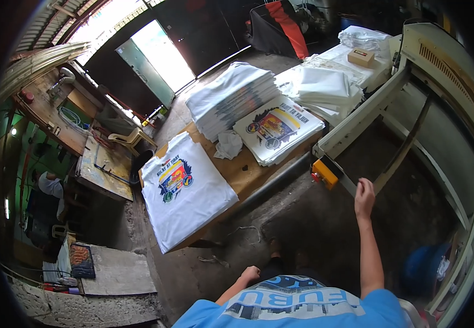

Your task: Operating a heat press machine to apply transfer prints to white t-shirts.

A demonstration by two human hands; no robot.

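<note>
My right hand (364, 198) is raised at the front metal frame (348, 183) of a big cream machine (447, 71), just right of a yellow switch box (325, 174) with a red button. Its fingers are curled together; whether they grip the frame is hidden. Down by my waist, my left hand (251, 272) is closed in a loose fist with nothing seen in it. Ahead on a wooden table (248, 180) lies a white printed shirt (185, 191), spread flat. Behind it rise a tall stack of folded white shirts (231, 98) and a lower printed stack (280, 128).
A crumpled white cloth (228, 145) sits between the stacks. Farther right, a long table holds white fabric (324, 87) and a small cardboard box (361, 57). A plastic chair (131, 141) stands beyond the table. At left, another person (51, 186) bends over. Scraps (213, 261) lie on the floor.
</note>
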